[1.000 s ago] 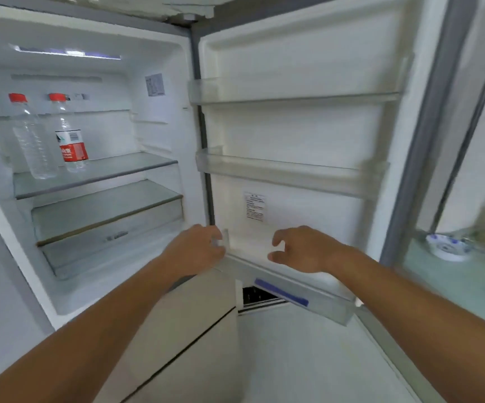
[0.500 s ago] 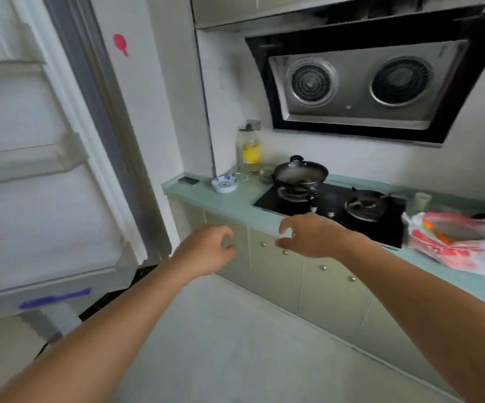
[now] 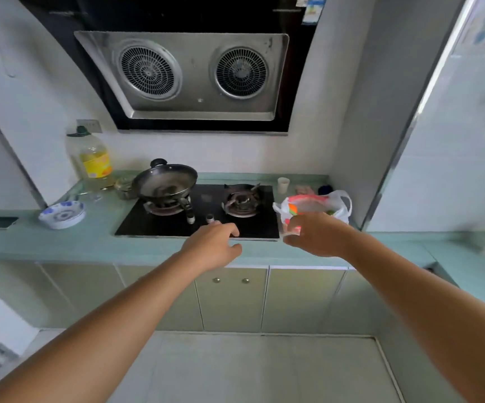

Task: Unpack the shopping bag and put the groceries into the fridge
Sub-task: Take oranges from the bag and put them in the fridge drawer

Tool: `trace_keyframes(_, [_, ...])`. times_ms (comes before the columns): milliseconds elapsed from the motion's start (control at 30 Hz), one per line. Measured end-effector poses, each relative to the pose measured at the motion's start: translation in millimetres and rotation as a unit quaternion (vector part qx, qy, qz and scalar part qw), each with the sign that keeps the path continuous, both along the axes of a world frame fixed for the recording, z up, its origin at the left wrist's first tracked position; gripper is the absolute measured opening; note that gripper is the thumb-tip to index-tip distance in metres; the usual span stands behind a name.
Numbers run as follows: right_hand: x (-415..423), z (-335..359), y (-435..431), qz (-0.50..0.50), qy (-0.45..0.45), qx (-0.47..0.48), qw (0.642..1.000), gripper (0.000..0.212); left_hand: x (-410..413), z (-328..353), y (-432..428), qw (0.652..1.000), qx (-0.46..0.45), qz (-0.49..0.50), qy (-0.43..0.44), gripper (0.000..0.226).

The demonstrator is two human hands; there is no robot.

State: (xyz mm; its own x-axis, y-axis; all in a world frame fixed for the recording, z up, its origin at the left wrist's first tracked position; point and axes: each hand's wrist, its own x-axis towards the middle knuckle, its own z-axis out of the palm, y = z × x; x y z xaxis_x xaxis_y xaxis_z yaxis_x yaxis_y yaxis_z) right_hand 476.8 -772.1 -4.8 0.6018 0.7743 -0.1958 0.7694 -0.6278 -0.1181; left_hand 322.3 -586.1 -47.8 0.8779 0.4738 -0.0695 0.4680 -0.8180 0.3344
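Observation:
A white and red plastic shopping bag sits on the green counter to the right of the black gas hob, with coloured groceries showing inside. My right hand hovers just in front of the bag, fingers loosely curled and holding nothing; the view does not show whether it touches the bag. In front of the hob's edge my left hand is stretched out, empty, with relaxed fingers. The fridge is out of view.
A black wok stands on the left burner. An oil bottle, a blue-patterned dish and a small cup are on the counter. A range hood hangs above. A pale wall panel rises at the right.
My view has swung right from the open fridge to the counter. Both hands left the fridge door shelf and now reach toward the hob and the shopping bag.

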Motion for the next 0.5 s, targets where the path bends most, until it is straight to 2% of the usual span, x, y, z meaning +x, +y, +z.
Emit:
trace_keyframes(300, [80.3,-36.4,-14.8,-0.113,0.032,-0.011,0.993,0.042,111.7,-36.1,19.5,0.994,-0.012,-0.104,0.026,0.038])
trace_keyframes(500, [138.2,-64.9,-21.5,-0.152,0.046,-0.011,0.987,0.045,181.4,-55.1,21.2,0.99,-0.027,-0.134,0.03,0.043])
